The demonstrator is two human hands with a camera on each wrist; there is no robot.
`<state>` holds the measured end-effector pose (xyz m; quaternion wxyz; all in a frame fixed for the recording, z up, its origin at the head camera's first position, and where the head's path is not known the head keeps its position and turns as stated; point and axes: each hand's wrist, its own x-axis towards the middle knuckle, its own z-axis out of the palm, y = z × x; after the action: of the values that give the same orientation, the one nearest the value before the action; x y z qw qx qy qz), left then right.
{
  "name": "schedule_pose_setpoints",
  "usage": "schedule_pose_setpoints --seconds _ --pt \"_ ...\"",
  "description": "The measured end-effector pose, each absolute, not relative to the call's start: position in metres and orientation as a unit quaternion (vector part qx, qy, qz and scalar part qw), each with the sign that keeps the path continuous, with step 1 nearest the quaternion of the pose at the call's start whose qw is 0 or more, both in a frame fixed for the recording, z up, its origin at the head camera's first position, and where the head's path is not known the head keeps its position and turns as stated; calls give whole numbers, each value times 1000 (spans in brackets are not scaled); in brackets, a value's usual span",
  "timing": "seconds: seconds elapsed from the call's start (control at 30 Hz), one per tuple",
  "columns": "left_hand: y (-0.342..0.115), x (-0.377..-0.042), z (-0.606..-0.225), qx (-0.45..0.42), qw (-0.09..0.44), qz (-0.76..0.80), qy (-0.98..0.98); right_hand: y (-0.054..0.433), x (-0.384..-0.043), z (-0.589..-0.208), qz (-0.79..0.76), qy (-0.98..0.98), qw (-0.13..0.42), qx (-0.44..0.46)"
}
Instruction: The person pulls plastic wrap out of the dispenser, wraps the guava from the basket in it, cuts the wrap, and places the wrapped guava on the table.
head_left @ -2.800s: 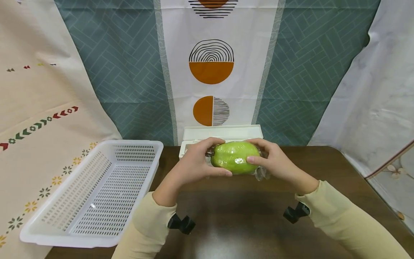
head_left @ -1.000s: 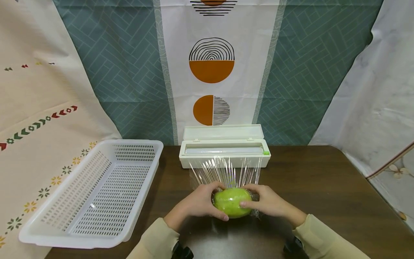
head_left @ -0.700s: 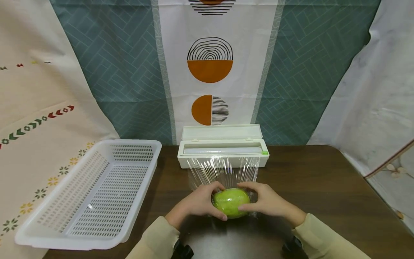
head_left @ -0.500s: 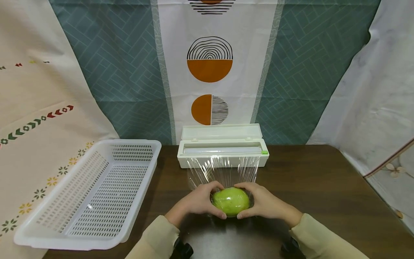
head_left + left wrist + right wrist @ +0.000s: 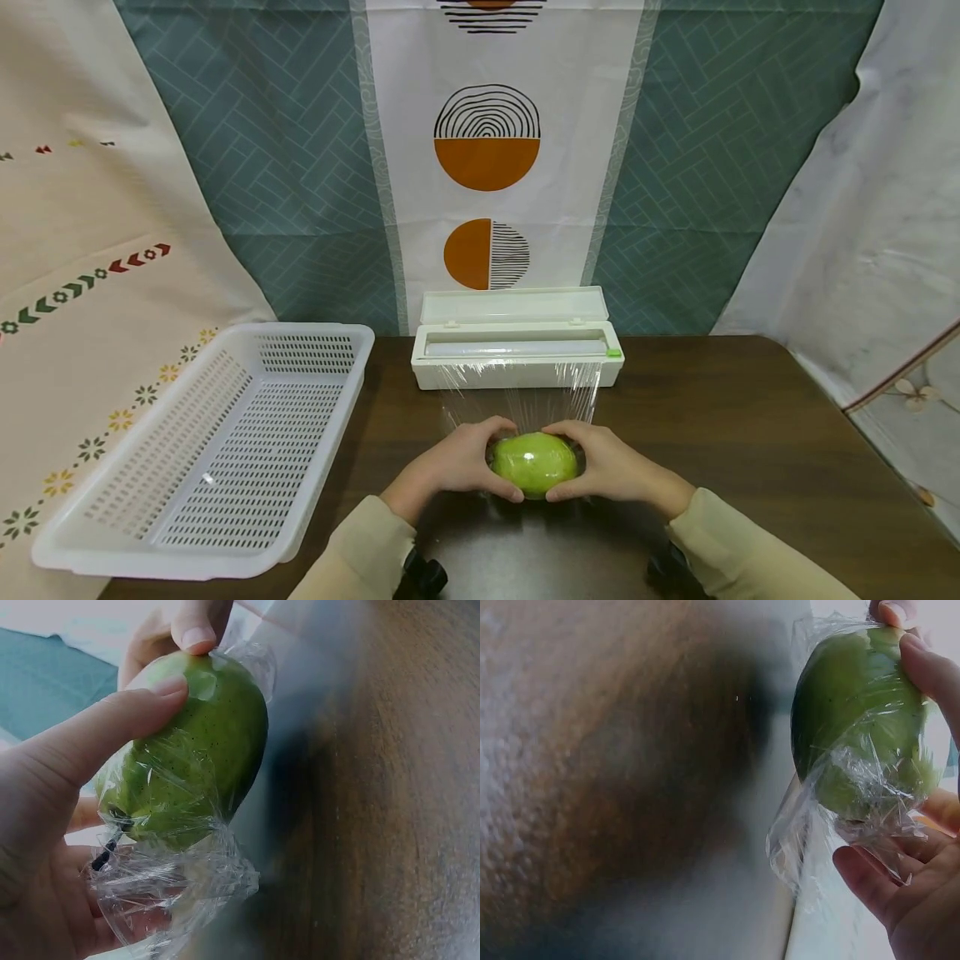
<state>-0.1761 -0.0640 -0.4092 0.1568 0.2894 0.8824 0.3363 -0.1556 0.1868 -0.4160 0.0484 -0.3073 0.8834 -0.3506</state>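
A green fruit (image 5: 534,463) is being held low at the table (image 5: 712,417), its ends clamped in the grip of left hand (image 5: 459,463) and right hand (image 5: 619,468) — probably to steady it and keep the clear film (image 5: 525,402) taut. It is looking glossy, speckled, film bunching at its stem (image 5: 111,847). Beyond, a white dispenser (image 5: 517,329) is standing.

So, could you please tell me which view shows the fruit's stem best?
The left wrist view: the dark stem sticks out plainly from the green fruit there. The head view hides it, apparently behind the left hand; the right wrist view shows the fruit's other end, no stem.
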Motion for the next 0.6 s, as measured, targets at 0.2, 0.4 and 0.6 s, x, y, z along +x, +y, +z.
schedule_pose_setpoints --seconds 0.2,0.4,0.6 --pt "-60 -172 -405 312 119 319 887 188 -159 -418 -353 884 61 -301" --pt "-55 -168 -407 342 61 284 894 191 -164 -423 -348 887 54 -299" --pt "-55 -172 -405 334 67 295 893 191 -165 -422 -346 888 60 -296"
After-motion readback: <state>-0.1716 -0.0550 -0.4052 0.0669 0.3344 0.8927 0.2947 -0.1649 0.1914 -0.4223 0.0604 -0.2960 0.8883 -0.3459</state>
